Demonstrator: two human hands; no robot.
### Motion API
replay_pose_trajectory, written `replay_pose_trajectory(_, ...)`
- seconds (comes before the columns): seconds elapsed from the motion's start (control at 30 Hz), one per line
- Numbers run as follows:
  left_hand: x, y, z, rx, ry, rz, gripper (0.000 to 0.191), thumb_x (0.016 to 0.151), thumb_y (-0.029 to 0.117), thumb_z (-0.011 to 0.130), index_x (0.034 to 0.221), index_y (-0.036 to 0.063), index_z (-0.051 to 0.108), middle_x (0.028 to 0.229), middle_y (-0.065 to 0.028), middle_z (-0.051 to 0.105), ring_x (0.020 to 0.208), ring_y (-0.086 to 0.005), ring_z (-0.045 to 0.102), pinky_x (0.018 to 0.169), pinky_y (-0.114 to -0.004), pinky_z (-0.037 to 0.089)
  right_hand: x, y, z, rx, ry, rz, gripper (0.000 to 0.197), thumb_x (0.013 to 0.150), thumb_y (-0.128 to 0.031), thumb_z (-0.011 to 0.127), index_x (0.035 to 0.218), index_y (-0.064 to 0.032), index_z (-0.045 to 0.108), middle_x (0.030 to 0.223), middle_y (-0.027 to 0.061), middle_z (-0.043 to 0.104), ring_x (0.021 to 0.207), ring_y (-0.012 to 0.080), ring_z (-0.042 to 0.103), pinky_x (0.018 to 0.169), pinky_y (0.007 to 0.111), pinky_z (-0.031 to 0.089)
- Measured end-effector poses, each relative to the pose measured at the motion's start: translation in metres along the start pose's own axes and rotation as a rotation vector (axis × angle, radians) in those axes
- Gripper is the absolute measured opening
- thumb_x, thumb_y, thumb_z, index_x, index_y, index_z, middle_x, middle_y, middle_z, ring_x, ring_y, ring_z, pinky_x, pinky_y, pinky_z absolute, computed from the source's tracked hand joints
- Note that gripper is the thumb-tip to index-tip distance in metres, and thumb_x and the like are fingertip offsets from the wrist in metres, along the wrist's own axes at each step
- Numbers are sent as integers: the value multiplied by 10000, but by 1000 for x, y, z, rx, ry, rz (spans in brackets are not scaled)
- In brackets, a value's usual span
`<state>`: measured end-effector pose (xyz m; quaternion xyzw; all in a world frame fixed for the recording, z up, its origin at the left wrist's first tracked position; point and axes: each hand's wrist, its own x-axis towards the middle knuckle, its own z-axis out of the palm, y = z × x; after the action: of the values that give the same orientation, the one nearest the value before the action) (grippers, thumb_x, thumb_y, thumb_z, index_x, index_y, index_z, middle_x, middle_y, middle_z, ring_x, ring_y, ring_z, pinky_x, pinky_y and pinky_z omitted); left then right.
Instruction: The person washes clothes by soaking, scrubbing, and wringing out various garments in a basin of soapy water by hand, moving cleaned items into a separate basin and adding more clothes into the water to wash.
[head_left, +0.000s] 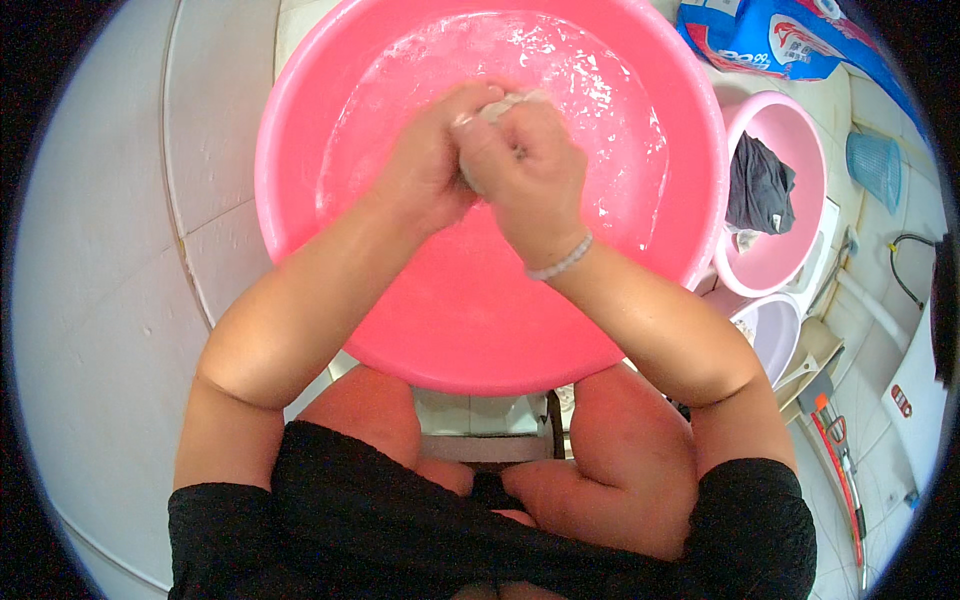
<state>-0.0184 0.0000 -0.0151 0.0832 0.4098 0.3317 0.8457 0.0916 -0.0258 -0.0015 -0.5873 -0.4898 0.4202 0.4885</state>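
Observation:
Over a large pink plastic basin (480, 315) holding water, my two hands are pressed together. My left hand (431, 154) and my right hand (529, 161) both grip a small whitish cloth (504, 109), bunched up between them. Most of the cloth is hidden inside the fingers, and the hands are slightly blurred. A beaded bracelet (561, 259) circles my right wrist. The water (600, 82) below ripples and catches the light, with some bubbles at its far left side.
On the right stands a smaller pink basin (791, 259) with a dark garment (761, 184) inside. Below it is a pale purple basin (780, 330). A blue plastic package (750, 41), a blue mesh basket (877, 161) and a red-handled tool (844, 465) are farther right. A tiled wall (112, 262) borders the left.

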Motion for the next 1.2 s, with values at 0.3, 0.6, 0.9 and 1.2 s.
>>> replay_pose_trajectory(0.3, -12, -18, -45, 710, -260, -94, 258, 910, 255, 473, 1001, 56, 609, 899, -42, 627, 819, -129, 588, 744, -266, 482, -32, -5, 7, -311, -489, -916, 136, 545, -223, 612, 538, -120, 524, 607, 16, 517, 670, 220, 539, 616, 386, 393)
replay_pose_trajectory(0.6, -32, -57, -21, 1019, -603, -840, 241, 871, 206, 519, 980, 35, 648, 898, -53, 642, 866, -133, 573, 816, -277, 454, -109, -4, 17, -398, -1139, -1040, 168, 537, -283, 576, 547, -118, 604, 591, 13, 561, 620, 215, 544, 591, 371, 416)
replay_pose_trajectory(0.9, -36, -39, 14, 516, 117, -284, 235, 896, 277, 522, 994, 71, 578, 808, -30, 586, 711, -137, 565, 627, -275, 471, -59, -38, -103, -816, -395, -217, 219, 770, -225, 576, 661, -37, 602, 505, 96, 522, 426, 179, 502, 411, 314, 400)
replay_pose_trajectory(1.2, -38, -16, 74, 1097, -23, 113, 132, 884, 208, 507, 959, 100, 527, 701, 43, 451, 535, -30, 398, 450, -180, 278, -186, -167, -303, -641, 274, 783, 258, 908, -216, 522, 917, 20, 624, 704, 45, 587, 671, 90, 505, 620, 264, 440)
